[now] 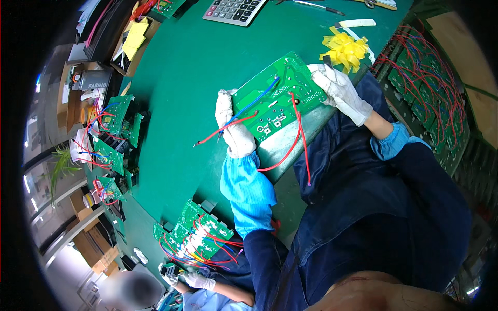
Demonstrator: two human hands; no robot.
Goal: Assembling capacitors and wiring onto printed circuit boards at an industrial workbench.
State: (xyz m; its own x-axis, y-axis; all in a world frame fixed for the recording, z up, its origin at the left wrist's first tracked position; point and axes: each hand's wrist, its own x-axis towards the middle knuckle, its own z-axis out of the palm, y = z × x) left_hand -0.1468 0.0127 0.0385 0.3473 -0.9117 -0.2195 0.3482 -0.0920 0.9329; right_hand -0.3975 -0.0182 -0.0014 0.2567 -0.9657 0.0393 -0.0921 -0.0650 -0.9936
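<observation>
A green circuit board (282, 98) is held up, tilted, over the table's near edge, its soldered side facing me. Its wires hang loose: a blue wire (257, 103) and several red wires (300, 135). My left hand (236, 127), in a white glove, grips the board's left edge. My right hand (342, 93), gloved too, has closed on the right edge. A small dark piece (327, 61) shows at the right fingertips; I cannot make out what it is. Just beyond that hand lies a bunch of yellow tape pieces (345, 49).
The green table (181, 103) carries a calculator (234, 10) and a pen (319, 6) at its far side. Boards with red wires fill a rack (430, 93) on the right. More wired boards (197, 233) stand at left, near a co-worker's gloved hands (199, 281).
</observation>
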